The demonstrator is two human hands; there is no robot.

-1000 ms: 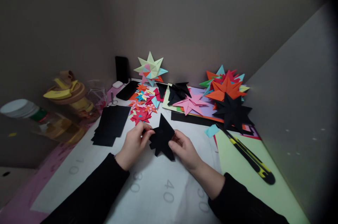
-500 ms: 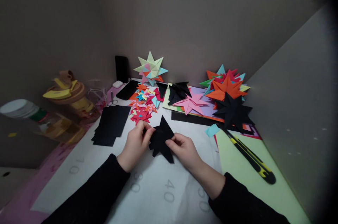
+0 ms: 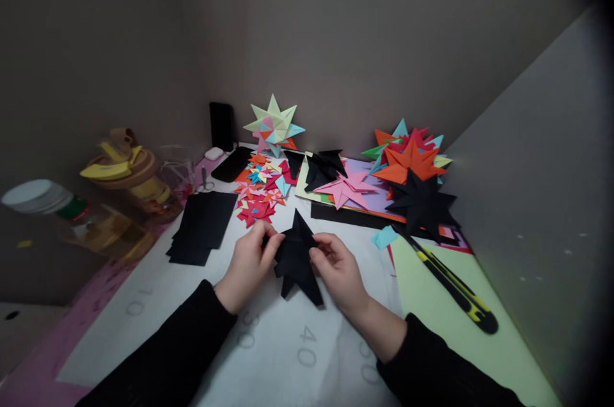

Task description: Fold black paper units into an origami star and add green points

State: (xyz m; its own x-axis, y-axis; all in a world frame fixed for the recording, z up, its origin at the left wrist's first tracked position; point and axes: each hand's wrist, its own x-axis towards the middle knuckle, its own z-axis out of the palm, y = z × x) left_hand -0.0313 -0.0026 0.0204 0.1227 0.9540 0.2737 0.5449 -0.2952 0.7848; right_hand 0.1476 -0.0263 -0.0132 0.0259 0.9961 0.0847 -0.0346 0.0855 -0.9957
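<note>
Pinching a folded black paper piece (image 3: pixel 296 256) from both sides, the left hand (image 3: pixel 249 264) grips its left edge between thumb and fingertips while the right hand (image 3: pixel 338 269) nips its right edge the same way. The spiky piece is held just above the white cutting mat (image 3: pixel 268 343) on the tabletop, near the middle, its longest point aimed away from the person.

Left of the hands lies a stack of black paper sheets (image 3: pixel 201 226). Just beyond the piece sits a scatter of small coloured paper stars (image 3: pixel 261 192), with a pale green star (image 3: pixel 273 122) standing behind them near a black phone (image 3: pixel 232 164). Farther right are a pink star (image 3: pixel 346 188), an orange star (image 3: pixel 409 160) and a black star (image 3: pixel 422 205), lying on coloured sheets. A yellow-and-black utility knife (image 3: pixel 453 288) rests on a light green sheet (image 3: pixel 460 343), well to the right of the right hand.
</note>
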